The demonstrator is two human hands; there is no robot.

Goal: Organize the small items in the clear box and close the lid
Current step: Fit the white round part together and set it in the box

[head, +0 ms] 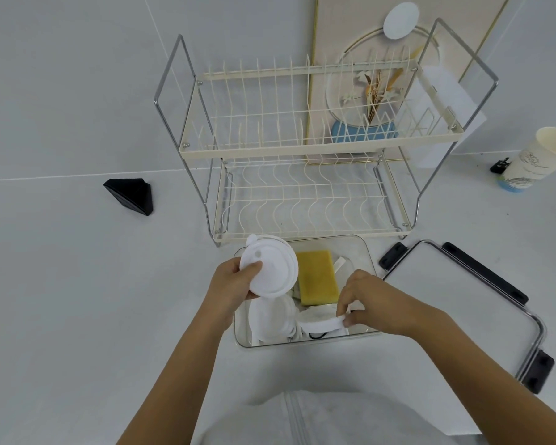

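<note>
Head view:
Clear box: on the white table, open, just in front of the dish rack.
Left hand: clamped on one round white lid, held above the box's left rim.
Right hand: fingers pinched on a white flat piece at the box's near edge; possibly cloth, hard to tell.
Inside the box: one yellow sponge; one more round white disc low on the left.
Box lid: one, off, flat to the right, black latches.
Around: one paper cup far right; one black wedge left; one framed picture behind the rack.
Obstruction: both hands cover part of the contents.
</note>
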